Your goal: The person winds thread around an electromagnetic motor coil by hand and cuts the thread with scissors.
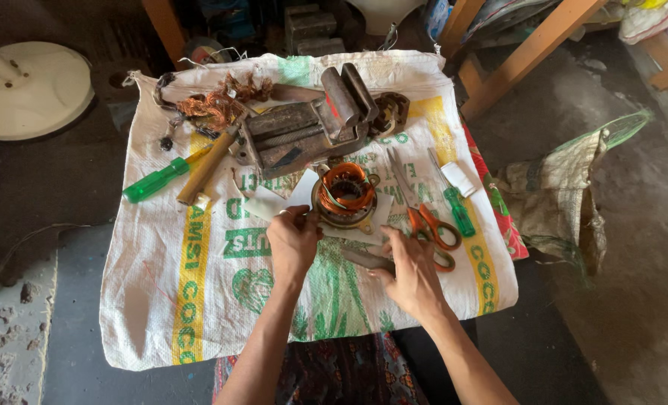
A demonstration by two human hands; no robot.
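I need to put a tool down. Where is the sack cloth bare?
Bare: the near-left of the sack cloth, below the green screwdriver and left of the left hand. Crowded: around the vise, copper-wound stator, scissors and right hand.

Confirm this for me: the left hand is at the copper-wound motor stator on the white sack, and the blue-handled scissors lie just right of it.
One detail is off: the scissors have orange handles, not blue. The head view shows them lying just right of the copper-wound stator on the white sack, with the left hand at the stator's edge.

Copper-wound stator [345, 196] — upright on sack
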